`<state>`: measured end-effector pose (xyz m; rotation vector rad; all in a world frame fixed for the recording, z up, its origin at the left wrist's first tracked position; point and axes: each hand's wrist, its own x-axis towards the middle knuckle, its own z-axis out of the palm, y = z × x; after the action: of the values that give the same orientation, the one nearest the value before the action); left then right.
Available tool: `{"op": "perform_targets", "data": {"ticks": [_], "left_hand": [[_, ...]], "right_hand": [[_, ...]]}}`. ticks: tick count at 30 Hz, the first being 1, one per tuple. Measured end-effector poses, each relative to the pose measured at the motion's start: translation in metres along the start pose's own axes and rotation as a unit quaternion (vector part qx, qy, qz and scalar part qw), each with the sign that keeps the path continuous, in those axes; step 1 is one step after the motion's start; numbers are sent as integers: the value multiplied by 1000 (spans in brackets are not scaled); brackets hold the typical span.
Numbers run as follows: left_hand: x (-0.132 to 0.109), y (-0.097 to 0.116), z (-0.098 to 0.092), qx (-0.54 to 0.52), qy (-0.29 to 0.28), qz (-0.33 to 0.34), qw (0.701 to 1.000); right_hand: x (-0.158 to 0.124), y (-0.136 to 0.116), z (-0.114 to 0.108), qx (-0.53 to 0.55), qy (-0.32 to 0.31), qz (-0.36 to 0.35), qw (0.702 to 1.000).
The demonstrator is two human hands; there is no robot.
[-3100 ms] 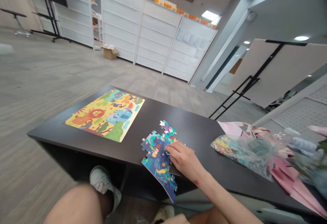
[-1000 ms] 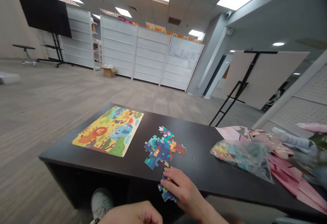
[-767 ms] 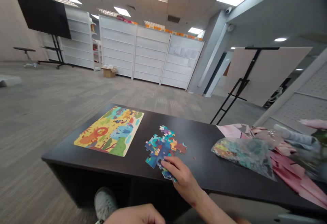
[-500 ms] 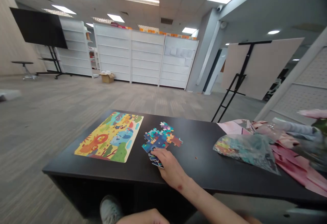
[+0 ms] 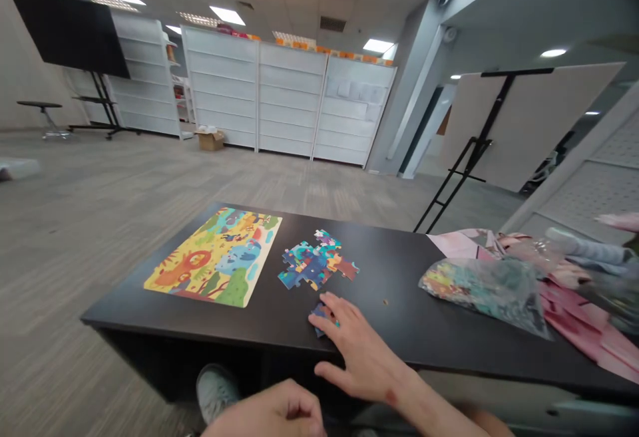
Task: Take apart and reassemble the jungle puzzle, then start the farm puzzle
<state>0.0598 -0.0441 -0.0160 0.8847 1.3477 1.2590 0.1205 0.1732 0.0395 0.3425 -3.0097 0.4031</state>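
Head cam: R hand (image 5: 357, 350) reaches over the near edge of the bench (image 5: 394, 264), fingertips on/just over a small puzzle chunk (image 5: 318, 312), which they partly cover; its grip is apart, thumb spread well clear of the fingers. L hand (image 5: 284, 410) is low in view, nearer the wearer, grip together, fingers curled in; can't tell if anything's inside. Main puzzle section (image 5: 312, 265), mostly blue w/ orange-brown bits & jagged edges, lies flat mid-bench, just beyond the chunk w/ a gap btwn. To its L, a yellow animal pic (image 5: 214, 257) lies flat, well apart. R side: clear plastic bag (image 5: 489, 294) w/ colorful contents, next to pink wrapping (image 5: 574, 320). Bkgd: white shelves (image 5: 292, 101), cardboard box (image 5: 211, 140) on floor.
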Motion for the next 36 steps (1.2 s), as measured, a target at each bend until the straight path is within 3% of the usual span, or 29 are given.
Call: {"op": "perform_targets", "data": {"ticks": [2, 5, 7, 9, 11, 14, 16, 18, 20, 22, 25, 28, 31, 33, 35, 36], "left_hand": [[-7, 15, -7, 9, 21, 28, 999], [-18, 27, -16, 48, 103, 39, 993], [-22, 27, -19, 21, 134, 39, 990], [-21, 24, -17, -3, 147, 48, 988], [-17, 23, -13, 12, 156, 67, 985], [-12, 23, -4, 37, 154, 83, 984], [-9, 21, 1, 32, 124, 83, 988], [-8, 18, 5, 48, 92, 66, 992], [-7, 12, 7, 97, 87, 51, 990], [-6, 5, 10, 155, 109, 50, 981], [-1, 0, 15, 213, 149, 45, 965], [5, 1, 16, 200, 171, 55, 963], [11, 2, 13, 134, 186, 96, 969], [13, 0, 11, 101, 192, 110, 970], [15, -5, 11, 89, 192, 106, 972], [16, -7, 12, 91, 191, 100, 972]], "right_hand": [[-19, 5, 10, -21, 47, -25, 998], [-48, 16, 22, -30, 161, -65, 984], [-66, 15, 28, 22, 215, -76, 973], [-81, 0, 35, 123, 237, -40, 963], [-90, -27, 46, 246, 218, 30, 944], [-87, -65, 69, 396, 124, 107, 903], [-76, -76, 84, 459, 103, 163, 867], [-66, -74, 94, 492, 121, 216, 835], [-62, -66, 97, 488, 120, 230, 833], [-66, -60, 96, 457, 62, 194, 866], [-79, -56, 88, 406, -59, 126, 903], [-84, -50, 63, 341, -80, 117, 929], [-66, -30, 20, 328, -40, 106, 938], [-38, -10, -9, 336, 41, 96, 936], [0, 14, -30, 235, 120, 80, 961], [19, 27, -36, 171, 116, 68, 976]]}}
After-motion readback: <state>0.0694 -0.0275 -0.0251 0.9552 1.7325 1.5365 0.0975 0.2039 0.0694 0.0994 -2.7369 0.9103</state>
